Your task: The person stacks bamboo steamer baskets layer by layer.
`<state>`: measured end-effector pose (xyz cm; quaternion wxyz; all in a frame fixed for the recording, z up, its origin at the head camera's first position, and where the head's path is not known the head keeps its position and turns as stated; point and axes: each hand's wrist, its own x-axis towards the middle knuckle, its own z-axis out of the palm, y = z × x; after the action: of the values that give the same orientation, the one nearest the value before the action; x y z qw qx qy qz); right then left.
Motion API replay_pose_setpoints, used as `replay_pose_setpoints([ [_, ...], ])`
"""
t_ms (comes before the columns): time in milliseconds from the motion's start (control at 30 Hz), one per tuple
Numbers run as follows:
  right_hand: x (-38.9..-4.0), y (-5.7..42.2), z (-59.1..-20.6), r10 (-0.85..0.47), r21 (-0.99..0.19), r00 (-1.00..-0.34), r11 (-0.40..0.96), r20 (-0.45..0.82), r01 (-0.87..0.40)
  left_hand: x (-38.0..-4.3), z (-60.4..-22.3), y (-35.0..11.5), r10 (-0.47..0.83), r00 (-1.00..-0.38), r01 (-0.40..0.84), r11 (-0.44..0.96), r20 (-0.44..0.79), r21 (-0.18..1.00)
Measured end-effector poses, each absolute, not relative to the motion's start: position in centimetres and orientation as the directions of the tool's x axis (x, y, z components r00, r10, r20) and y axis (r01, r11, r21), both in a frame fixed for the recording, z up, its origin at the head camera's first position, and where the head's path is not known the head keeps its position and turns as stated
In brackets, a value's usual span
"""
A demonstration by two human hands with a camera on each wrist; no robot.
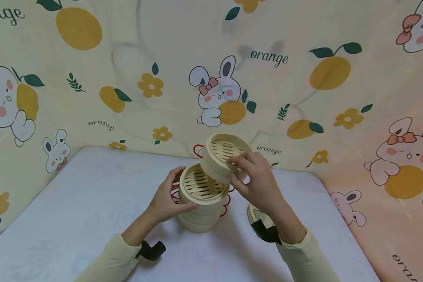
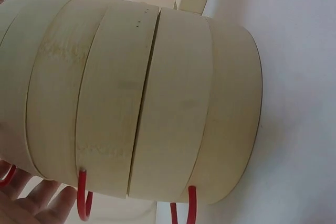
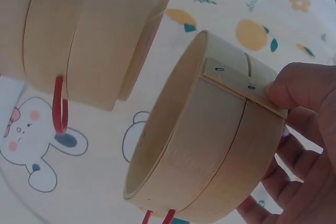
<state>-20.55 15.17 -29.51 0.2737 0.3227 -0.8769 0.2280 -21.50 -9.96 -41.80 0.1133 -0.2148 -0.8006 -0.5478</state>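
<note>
Evidently the work stands partway: several tiers sit together as an upright stack of round, pale bamboo steamer baskets [image 1: 202,214] on the white table [image 1: 91,203], with red loop handles [image 2: 192,204] at its sides. One round, pale bamboo steamer tier with a slatted floor [image 1: 215,166] is off that stack, and a further round, pale bamboo piece [image 1: 262,217], partly hidden by the right forearm, lies apart on the table. Whether the loose tier is being added or removed cannot be determined. As to position, the loose tier is tilted above the stack's far right side; the right-wrist view shows a gap between them. The right hand [image 1: 259,178] is partly closed, gripping this tier's edge between thumb and fingers. The left hand [image 1: 167,199] is spread in a wide curve round the stack's upper left side, thumb across the front, apparently steadying it.
</note>
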Motion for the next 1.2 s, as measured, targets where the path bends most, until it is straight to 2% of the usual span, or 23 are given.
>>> replay_pose_setpoints([
  [233,-20.1,14.6,-29.7,-0.475,-0.204,-0.61,0.658,0.634,-0.725,-21.7,-41.9,-10.0,0.205,-0.883,0.469,0.335,0.423,0.817],
  [467,-19.6,14.0,-30.0,-0.492,-0.216,-0.628,0.657,0.604,-0.722,-21.5,-41.8,-10.0,0.197,-0.888,0.459,0.322,0.416,0.828],
  [633,-19.7,13.8,-30.3,-0.509,-0.198,-0.603,0.64,0.614,-0.742,-21.4,-41.8,-9.9,0.194,-0.898,0.438,0.304,0.396,0.846],
  [1200,-19.0,13.1,-30.8,-0.545,-0.181,-0.592,0.626,0.593,-0.758,-21.6,-41.5,-9.9,0.171,-0.914,0.402,0.269,0.368,0.875],
])
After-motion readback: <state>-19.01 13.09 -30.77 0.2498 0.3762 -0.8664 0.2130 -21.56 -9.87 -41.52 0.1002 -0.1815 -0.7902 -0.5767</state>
